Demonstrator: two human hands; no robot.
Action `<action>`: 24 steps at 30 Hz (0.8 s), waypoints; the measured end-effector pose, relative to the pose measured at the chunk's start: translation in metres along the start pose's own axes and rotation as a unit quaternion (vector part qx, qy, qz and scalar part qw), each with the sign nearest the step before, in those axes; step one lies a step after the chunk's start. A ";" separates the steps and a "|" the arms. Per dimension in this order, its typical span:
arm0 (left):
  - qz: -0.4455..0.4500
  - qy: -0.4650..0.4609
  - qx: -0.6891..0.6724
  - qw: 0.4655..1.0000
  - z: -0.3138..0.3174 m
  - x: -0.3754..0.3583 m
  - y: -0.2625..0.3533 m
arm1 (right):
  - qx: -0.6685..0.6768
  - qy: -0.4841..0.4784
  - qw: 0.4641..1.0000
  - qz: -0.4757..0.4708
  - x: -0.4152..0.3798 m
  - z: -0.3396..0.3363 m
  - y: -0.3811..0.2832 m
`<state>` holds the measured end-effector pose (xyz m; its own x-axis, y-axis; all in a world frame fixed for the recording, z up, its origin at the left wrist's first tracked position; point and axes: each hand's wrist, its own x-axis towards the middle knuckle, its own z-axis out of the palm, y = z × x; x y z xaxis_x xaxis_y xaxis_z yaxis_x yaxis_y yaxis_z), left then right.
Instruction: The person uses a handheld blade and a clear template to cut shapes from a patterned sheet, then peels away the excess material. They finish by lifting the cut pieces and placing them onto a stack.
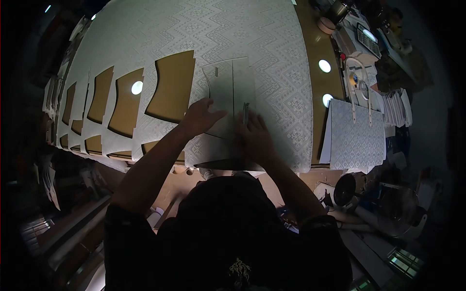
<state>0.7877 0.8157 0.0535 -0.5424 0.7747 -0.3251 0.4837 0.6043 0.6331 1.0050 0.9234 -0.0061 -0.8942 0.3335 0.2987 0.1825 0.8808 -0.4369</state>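
Note:
A pale sheet [213,31] with a woven zigzag and diamond pattern covers most of the table. On it, in front of me, lies a smooth greyish pattern piece [222,99] with a curved left side and a dark line down it. My left hand [200,118] rests at the lower left of this piece, thumb and fingers apart, holding nothing. To the right of the line, my right hand [256,139] is closed around a slim metal utility knife [246,112], which points away from me. The right fingers are partly blurred, and the blade is not clear.
Several curved openings [170,86] in the sheet's left part show the brown tabletop [318,87]. A patterned bag [357,136] with pale handles stands at the right edge. Beyond it are a stack of papers [394,107] and a calculator [369,41]. A fan [395,208] is at lower right.

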 end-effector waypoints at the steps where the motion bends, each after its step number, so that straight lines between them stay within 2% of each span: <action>1: -0.015 -0.015 -0.026 0.999 -0.001 0.002 -0.004 | -0.009 -0.004 1.000 0.015 0.002 -0.002 0.009; 6: -0.039 -0.019 -0.048 0.998 0.001 0.004 -0.002 | -0.039 0.019 0.998 0.041 0.006 -0.025 0.086; 9: -0.065 0.004 -0.013 0.998 -0.002 0.017 0.008 | -0.020 0.048 0.998 0.039 0.020 -0.028 0.125; 11: -0.077 -0.022 0.085 0.993 -0.003 0.032 0.008 | -0.005 0.073 0.996 0.042 0.039 -0.028 0.142; 12: -0.078 -0.022 0.086 0.993 -0.005 0.037 0.009 | 0.011 0.088 0.995 0.037 0.051 -0.028 0.148; 14: -0.095 -0.073 -0.013 0.993 -0.009 0.044 0.012 | 0.030 0.106 0.993 0.033 0.067 -0.026 0.154; 15: -0.093 -0.072 -0.010 0.993 -0.008 0.045 0.014 | 0.034 0.114 0.993 0.027 0.074 -0.024 0.156; 17: -0.056 0.006 0.032 0.998 -0.002 0.046 0.017 | 0.037 0.120 0.992 0.019 0.074 -0.021 0.157; 20: -0.051 0.056 0.036 0.996 -0.015 0.035 0.009 | 0.046 0.163 0.985 0.025 0.071 -0.019 0.153; 24: -0.081 0.116 0.080 0.987 -0.058 0.015 -0.043 | 0.007 0.180 0.983 0.020 0.063 -0.017 0.149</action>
<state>0.7191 0.7910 0.0623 -0.7552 0.6131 -0.2319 0.4698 0.7530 0.4608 0.9830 1.0815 -0.0376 -0.6835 0.4677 0.5604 0.2066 0.8603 -0.4661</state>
